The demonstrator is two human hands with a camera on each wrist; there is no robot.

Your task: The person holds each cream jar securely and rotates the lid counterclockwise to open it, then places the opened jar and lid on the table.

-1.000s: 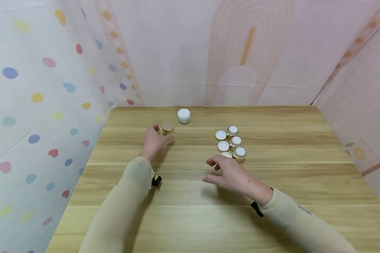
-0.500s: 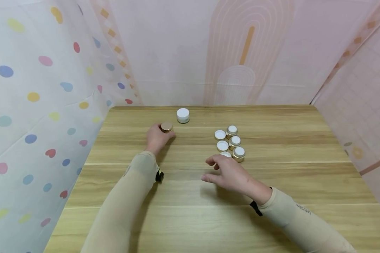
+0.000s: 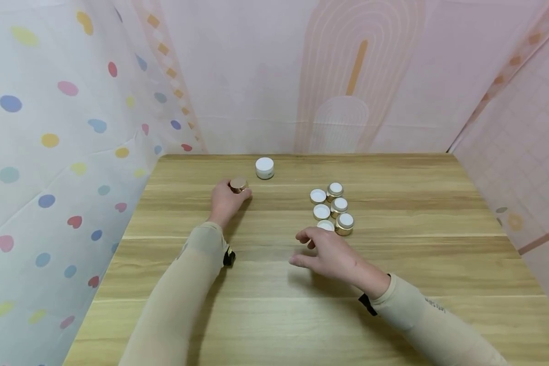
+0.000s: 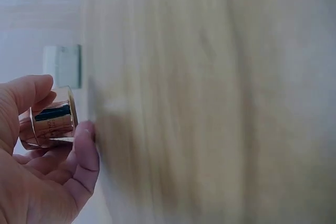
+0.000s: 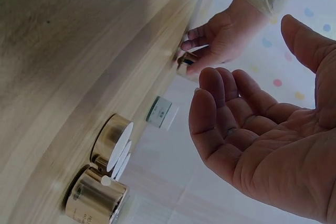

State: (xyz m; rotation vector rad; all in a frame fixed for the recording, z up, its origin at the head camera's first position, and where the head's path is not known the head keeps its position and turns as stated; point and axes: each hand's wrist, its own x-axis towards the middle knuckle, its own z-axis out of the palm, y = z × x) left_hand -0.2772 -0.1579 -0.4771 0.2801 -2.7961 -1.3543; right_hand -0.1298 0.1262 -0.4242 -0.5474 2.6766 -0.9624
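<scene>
My left hand (image 3: 226, 201) grips a small gold cosmetic jar (image 3: 239, 184) with its gold lid on, at the table's far left. In the left wrist view the shiny jar (image 4: 55, 119) sits between thumb and curled fingers, close to the wooden surface. My right hand (image 3: 331, 254) hovers over the table with loosely bent fingers and holds nothing. Just beyond it stand several uncovered gold jars, the nearest jar (image 3: 345, 224) showing a white inner disc. Upturned lids lie left of them, such as the middle lid (image 3: 321, 212); the hand partly covers the nearest lid (image 3: 326, 225).
A white jar (image 3: 265, 168) stands near the table's back edge, behind and right of the gold jar in my left hand. The wooden table (image 3: 265, 305) ends at a patterned cloth (image 3: 256, 76) behind and at both sides.
My left hand has closed its fingers and thumb round the gold jar, which has shifted slightly left. My right hand has barely moved.
</scene>
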